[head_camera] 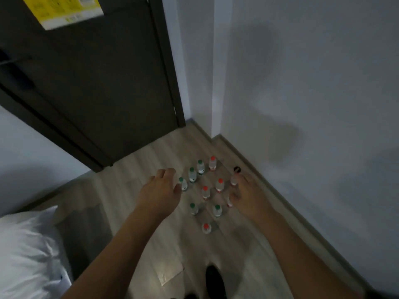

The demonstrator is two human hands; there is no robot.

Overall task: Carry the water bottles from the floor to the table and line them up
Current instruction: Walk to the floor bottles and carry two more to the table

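Note:
Several small clear water bottles stand upright on the wood floor (133, 169) in a loose cluster, some with green caps (200, 167), some with red caps (212, 163). My left hand (159, 190) reaches out over the cluster's left side, fingers relaxed, beside a green-capped bottle (183, 184). My right hand (248, 197) hangs over the right side, partly covering two bottles, one of them (233, 179) at its fingertips. Neither hand holds anything. No table is in view.
A dark door (97, 83) stands at the back left and pale walls (302, 83) form a corner right behind the bottles. A small black round thing (237, 169) lies by the skirting. White bedding (28, 251) is at the lower left, and a dark shoe (213, 279) below.

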